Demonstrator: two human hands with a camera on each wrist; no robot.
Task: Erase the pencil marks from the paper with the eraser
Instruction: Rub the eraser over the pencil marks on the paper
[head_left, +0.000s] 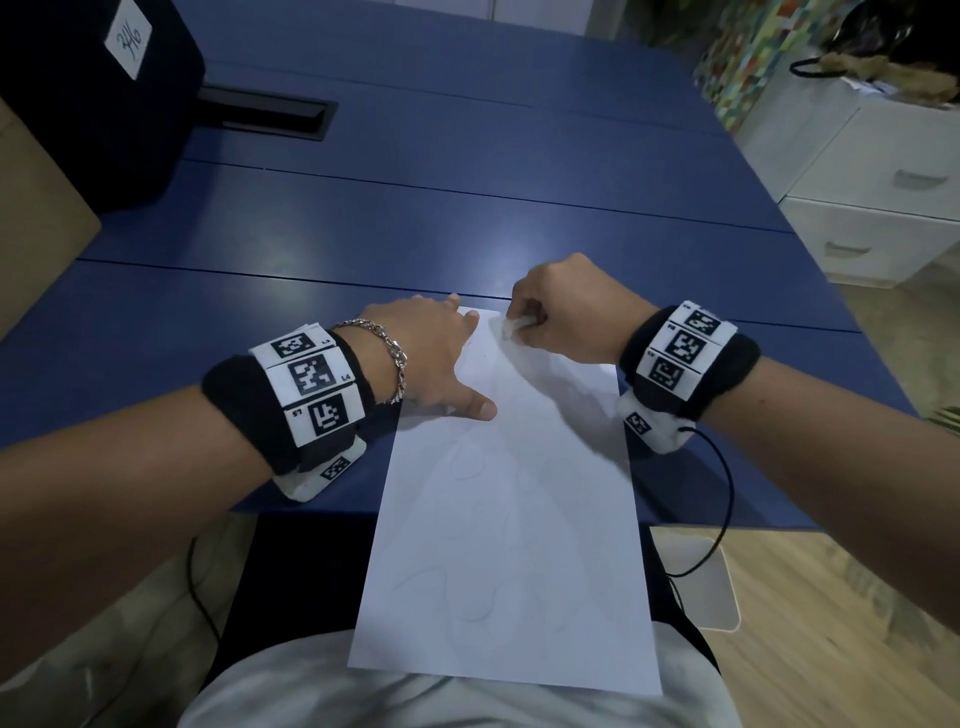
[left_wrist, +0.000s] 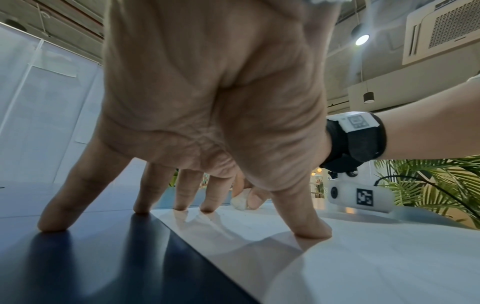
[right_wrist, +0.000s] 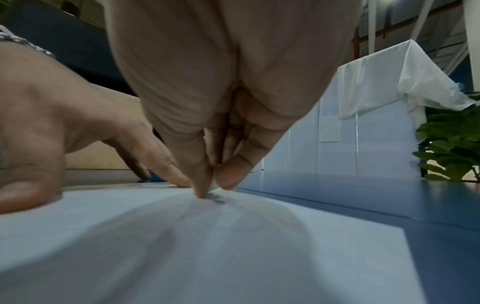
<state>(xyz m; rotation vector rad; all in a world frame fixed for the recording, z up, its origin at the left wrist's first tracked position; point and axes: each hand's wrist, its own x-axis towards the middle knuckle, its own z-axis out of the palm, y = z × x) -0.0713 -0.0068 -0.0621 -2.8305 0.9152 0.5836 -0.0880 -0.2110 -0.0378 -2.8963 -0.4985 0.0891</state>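
A white sheet of paper (head_left: 511, 545) lies on the blue table (head_left: 415, 223), its near end hanging past the table edge toward the person, with faint pencil marks (head_left: 467, 597) curling across the lower half. The right hand (head_left: 563, 312) pinches a small white eraser (head_left: 511, 326) in curled fingers and holds it on the sheet's far end, at about 12 o'clock. The left hand (head_left: 421, 353), at 10 o'clock, is spread flat, fingers straight, thumb pressing the paper's left edge.

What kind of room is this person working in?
Probably an office or studio: a blue table with a cable slot, white drawer units, a ceiling air-conditioning unit and potted plants.
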